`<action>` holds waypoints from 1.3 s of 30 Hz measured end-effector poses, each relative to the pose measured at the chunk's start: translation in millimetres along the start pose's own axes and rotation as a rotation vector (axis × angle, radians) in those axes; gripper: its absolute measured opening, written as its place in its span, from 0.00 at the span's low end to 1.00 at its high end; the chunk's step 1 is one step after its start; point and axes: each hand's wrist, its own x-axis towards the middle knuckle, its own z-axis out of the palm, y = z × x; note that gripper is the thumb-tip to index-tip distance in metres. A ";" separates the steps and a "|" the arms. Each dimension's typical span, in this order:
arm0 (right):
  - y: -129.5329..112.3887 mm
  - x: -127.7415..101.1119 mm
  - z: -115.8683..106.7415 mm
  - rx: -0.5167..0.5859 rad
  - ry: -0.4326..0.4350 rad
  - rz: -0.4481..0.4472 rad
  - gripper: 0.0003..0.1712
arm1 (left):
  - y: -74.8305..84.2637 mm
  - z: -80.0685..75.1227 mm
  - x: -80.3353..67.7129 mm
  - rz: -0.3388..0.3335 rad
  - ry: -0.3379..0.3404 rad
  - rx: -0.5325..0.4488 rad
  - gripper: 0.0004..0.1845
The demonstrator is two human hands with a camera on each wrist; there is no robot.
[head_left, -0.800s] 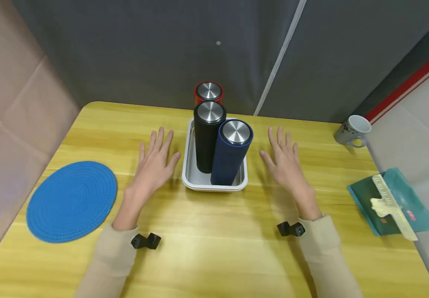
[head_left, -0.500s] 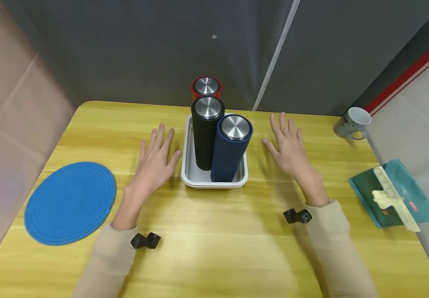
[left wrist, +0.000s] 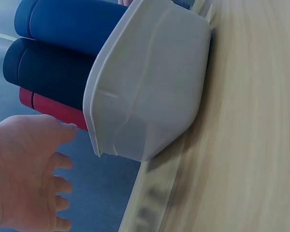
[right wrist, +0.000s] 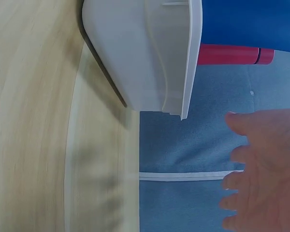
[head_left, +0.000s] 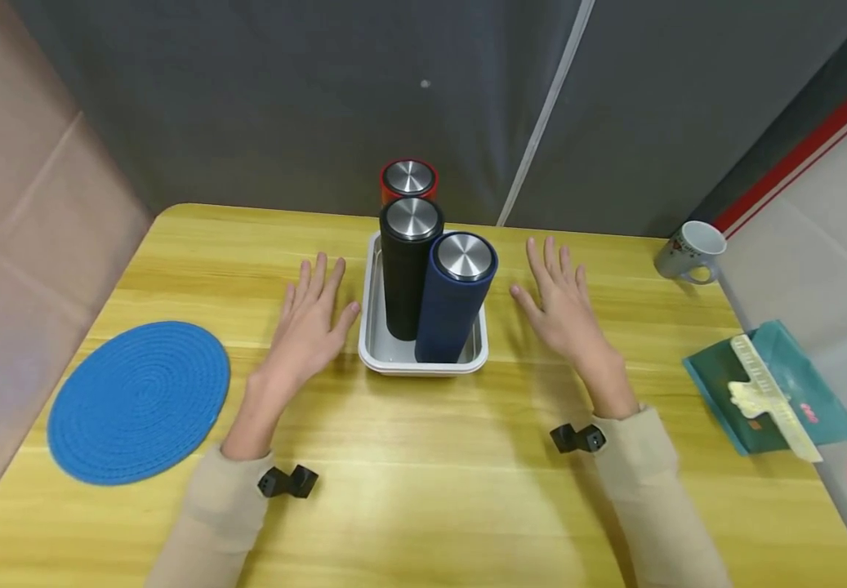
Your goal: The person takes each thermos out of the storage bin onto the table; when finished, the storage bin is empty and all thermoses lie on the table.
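Wide and holding nothing, our grip is the same on both sides: left hand (head_left: pixel 307 331) and right hand (head_left: pixel 564 314) hang above the yellow wood-grain bench (head_left: pixel 423 474), fingers extended, near the deep off-white rectangular tray (head_left: pixel 423 370) but apart from it. That tray sits between our hands, toward the far edge of the bench. In it stand a tall matte-black, metal-topped cylindrical bottle (head_left: pixel 403 286) and a tall dark-blue, metal-topped cylindrical bottle (head_left: pixel 452 318); behind the black one shows a red, metal-topped cylindrical bottle (head_left: pixel 410 177), its base hidden from us.

We judge the tray stiff and fairly light in itself, though whether it is plastic or enamelled metal we cannot tell. Its bottles probably make the load heavy and top-high, and being loose they could rock or slide inside. Its best hold seems to be under the flared rim, midway along both long sides, kept level. Any single bottle looks hard and smooth, so we would wrap its body firmly, below the top.
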 end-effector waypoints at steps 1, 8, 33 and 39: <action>0.0 -0.7 0.1 0.001 0.001 -0.002 0.40 | 0.6 0.6 0.1 0.004 -0.009 -0.027 0.36; 1.0 -6.8 1.9 0.092 0.037 -0.049 0.40 | 7.6 -1.5 1.0 -0.005 -0.111 -0.314 0.37; -25.7 -14.1 2.8 0.571 -0.054 -0.326 0.61 | 11.9 4.2 -0.8 -0.211 -0.171 -0.782 0.27; -33.1 -17.8 6.8 0.712 -0.044 -0.356 0.63 | 12.4 8.3 -1.4 -0.198 -0.148 -0.793 0.29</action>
